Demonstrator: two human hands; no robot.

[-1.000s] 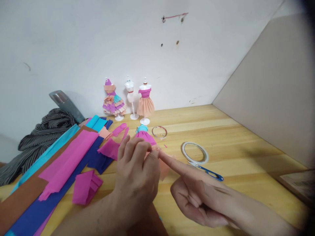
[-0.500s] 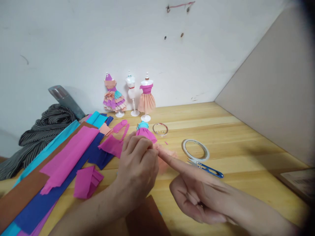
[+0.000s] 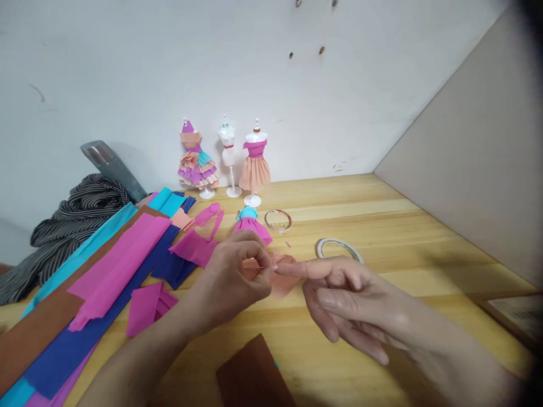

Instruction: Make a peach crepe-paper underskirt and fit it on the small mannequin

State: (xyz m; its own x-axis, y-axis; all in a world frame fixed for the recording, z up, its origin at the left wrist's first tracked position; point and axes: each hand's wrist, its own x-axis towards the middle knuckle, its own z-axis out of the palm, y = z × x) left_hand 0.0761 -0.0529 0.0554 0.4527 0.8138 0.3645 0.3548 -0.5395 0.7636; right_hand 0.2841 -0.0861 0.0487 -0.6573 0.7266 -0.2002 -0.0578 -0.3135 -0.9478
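Note:
My left hand (image 3: 240, 271) is closed in a pinch on a gathered piece of peach crepe paper (image 3: 285, 278), which shows behind and between the hands. My right hand (image 3: 348, 294) is open, its index finger stretched out to touch the pinched spot at my left fingertips. Just beyond my left hand lies a small doll dress (image 3: 251, 227) with a turquoise top and magenta skirt. A white roll of tape (image 3: 339, 243) lies behind my right hand, partly covered by it.
Three small dress forms (image 3: 254, 164) stand by the wall. Long crepe paper strips (image 3: 121, 263) cover the left, with folded magenta pieces (image 3: 148, 308), striped cloth (image 3: 80, 226) and a grey bottle (image 3: 112, 167). A ring-shaped item (image 3: 278, 220) and brown paper (image 3: 254, 373) lie on the table.
My right hand has rolled and shifted so that it now hides the blue thread snips. My left hand has turned slightly, showing its pinch. The peach paper has moved a little left.

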